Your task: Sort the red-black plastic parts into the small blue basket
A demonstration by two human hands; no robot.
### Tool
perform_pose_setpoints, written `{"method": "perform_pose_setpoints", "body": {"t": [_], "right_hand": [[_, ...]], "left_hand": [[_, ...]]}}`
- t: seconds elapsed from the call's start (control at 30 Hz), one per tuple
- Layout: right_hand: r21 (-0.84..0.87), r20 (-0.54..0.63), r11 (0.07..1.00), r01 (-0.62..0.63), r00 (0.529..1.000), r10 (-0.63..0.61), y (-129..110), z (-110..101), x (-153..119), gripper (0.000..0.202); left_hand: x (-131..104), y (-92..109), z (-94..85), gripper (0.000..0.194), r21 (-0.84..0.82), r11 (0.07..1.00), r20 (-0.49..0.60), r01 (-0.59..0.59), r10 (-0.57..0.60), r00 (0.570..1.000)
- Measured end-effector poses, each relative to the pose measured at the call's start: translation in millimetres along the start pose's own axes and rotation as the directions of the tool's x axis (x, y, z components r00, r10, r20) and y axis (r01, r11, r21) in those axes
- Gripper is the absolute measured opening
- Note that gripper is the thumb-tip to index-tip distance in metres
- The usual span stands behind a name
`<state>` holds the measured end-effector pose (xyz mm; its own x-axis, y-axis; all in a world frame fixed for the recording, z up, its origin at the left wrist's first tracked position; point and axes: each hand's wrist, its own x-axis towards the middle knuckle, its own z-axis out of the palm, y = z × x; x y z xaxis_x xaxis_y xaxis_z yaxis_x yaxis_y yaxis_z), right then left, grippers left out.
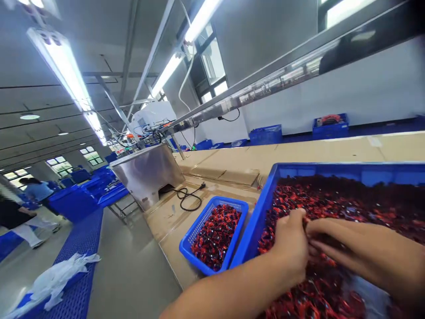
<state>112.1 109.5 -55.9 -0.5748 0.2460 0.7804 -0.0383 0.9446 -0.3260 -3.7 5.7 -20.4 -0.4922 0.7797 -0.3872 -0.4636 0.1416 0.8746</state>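
Observation:
A large blue crate (257, 230) at the right is filled with many small red and dark shiny pieces (308, 199), their exact kind too small to tell. Over these pieces, my left hand (290, 237) is closed, its fingers curled toward the other hand. My right hand (332, 232) meets it from the right, fingers bent and pressed together. Whatever lies between the fingertips is hidden. Just left of the crate stands a smaller blue basket (195, 261) with perforated sides, holding a heap of similar red and dark pieces (217, 235).
Cardboard covers the table (166, 221). A black power cord (191, 201) lies near a stainless steel box (149, 177). Blue bins (265, 135) line the wall behind. On the floor at left are a white plastic bag (63, 279) and walking people (20, 217).

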Motion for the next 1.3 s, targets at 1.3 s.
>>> {"method": "perform_pose_setpoints", "body": {"t": [1.3], "right_hand": [[0.194,-0.163,0.974,0.115,0.983,-0.084,-15.4,-57.8,31.0,0.034]], "left_hand": [[-34.4,27.1,-4.8,0.081,-0.076,0.977,0.187,-0.198,0.209,0.960]]}}
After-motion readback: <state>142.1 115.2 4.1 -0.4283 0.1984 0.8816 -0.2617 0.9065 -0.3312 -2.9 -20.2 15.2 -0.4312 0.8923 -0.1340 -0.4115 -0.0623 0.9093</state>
